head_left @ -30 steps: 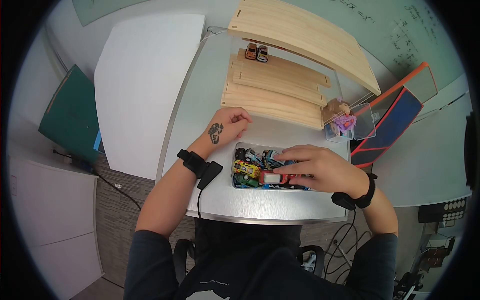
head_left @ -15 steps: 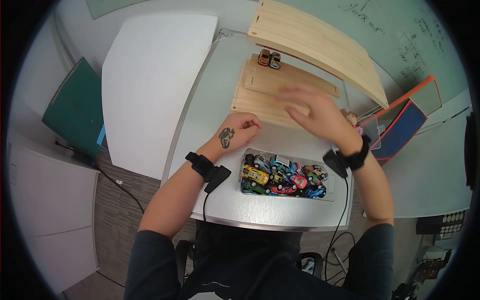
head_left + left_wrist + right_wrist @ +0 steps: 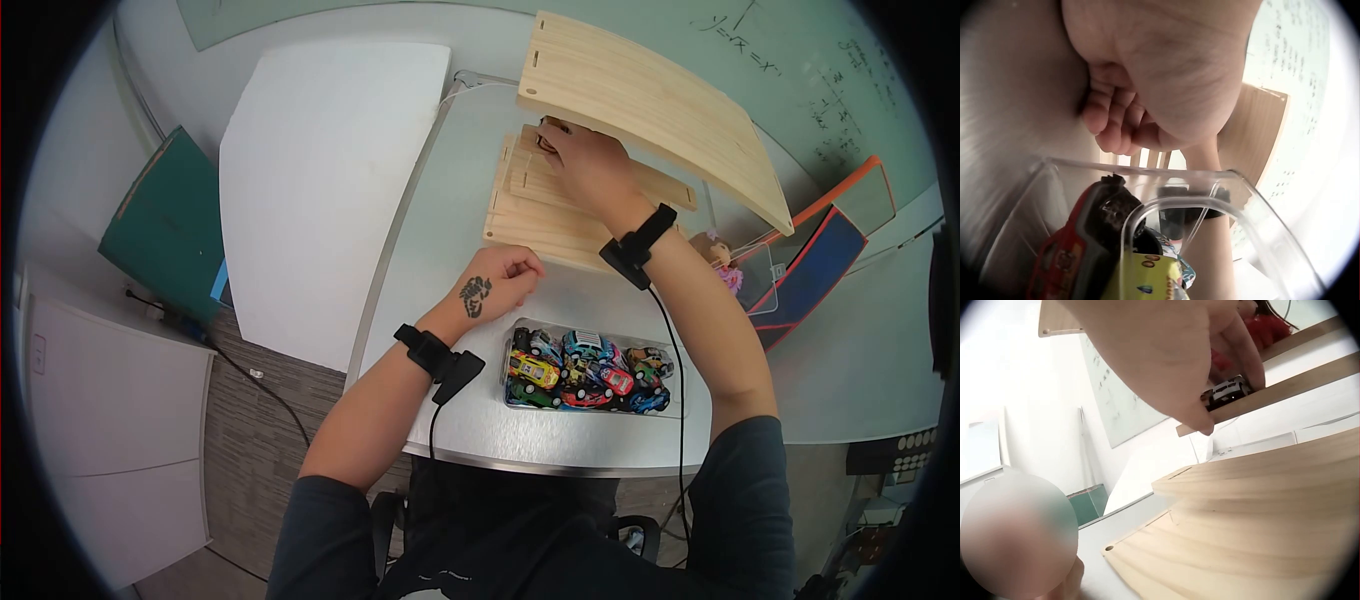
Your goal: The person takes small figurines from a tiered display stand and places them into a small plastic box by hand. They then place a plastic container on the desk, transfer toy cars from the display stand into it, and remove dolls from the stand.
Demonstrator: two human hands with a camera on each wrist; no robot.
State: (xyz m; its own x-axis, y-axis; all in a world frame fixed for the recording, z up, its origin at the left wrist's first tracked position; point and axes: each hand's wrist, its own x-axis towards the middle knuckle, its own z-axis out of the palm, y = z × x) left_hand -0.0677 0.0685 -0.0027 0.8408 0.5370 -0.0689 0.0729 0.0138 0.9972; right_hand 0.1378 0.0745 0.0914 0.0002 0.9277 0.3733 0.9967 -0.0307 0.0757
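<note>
My right hand (image 3: 592,170) reaches in under the top board of a wooden shelf (image 3: 640,110). In the right wrist view, its thumb and fingers curl round a small toy car (image 3: 1227,392) at the edge of a lower board; black and white parts show, with a bit of red above. The palm hides the rest. My left hand (image 3: 505,280) rests on the table with loosely curled fingers and holds nothing. Nearer to me is a clear plastic box (image 3: 677,402), heaped with colourful toy cars. A red and black car (image 3: 1079,244) stands against its wall in the left wrist view.
Right of the shelf, a doll (image 3: 722,258) sits by a small clear container (image 3: 762,282). Orange-edged panels (image 3: 835,245) lean beyond it. A large white board (image 3: 330,190) stands on the left. Cables run from both wrist cameras, one passing the box's right end.
My right hand has left the box of cars and moved up and away to the shelf, where it now covers part of the two cars standing there. The left hand keeps its pose.
</note>
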